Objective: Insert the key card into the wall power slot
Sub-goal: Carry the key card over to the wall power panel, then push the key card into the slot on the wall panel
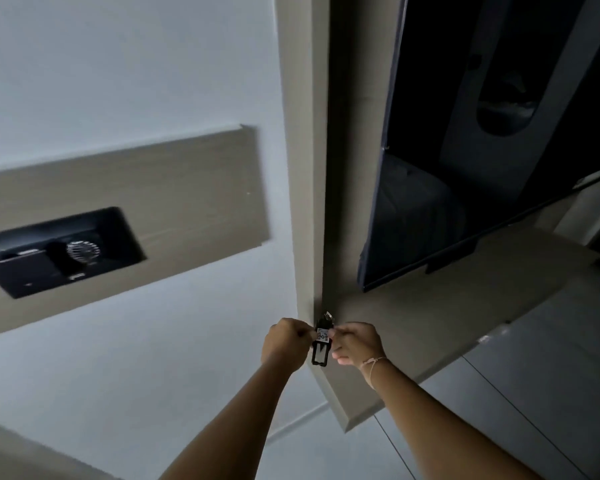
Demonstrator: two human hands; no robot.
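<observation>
Overhead, a white wall [125, 64] is being crossed by a beige wood-grain panel [187, 188], into which a dark control plate [59, 251] is being recessed; a round ribbed dial [83, 251] is being shown on that plate, and whether it carries the power slot cannot be told through the blur. To the right, a beige vertical trim [303, 168] is being seen along a corner, with a dark wall-mounted screen [465, 168] beyond it and a pale shelf [430, 323] below the screen. Grey floor tiles [534, 393] are being shown at lower right.

Between panel and hands, only bare wall is being seen; the plate is lying well apart from them, up and to the left.

The key card [321, 344], a black tag with a white handwritten label and a metal ring at its top, is being held upright just in front of the trim. The left hand [286, 342] is being closed in a pinching grip on its left edge; the right hand [355, 342], with a thin string bracelet [371, 367] at the wrist, is being closed on its right edge.
</observation>
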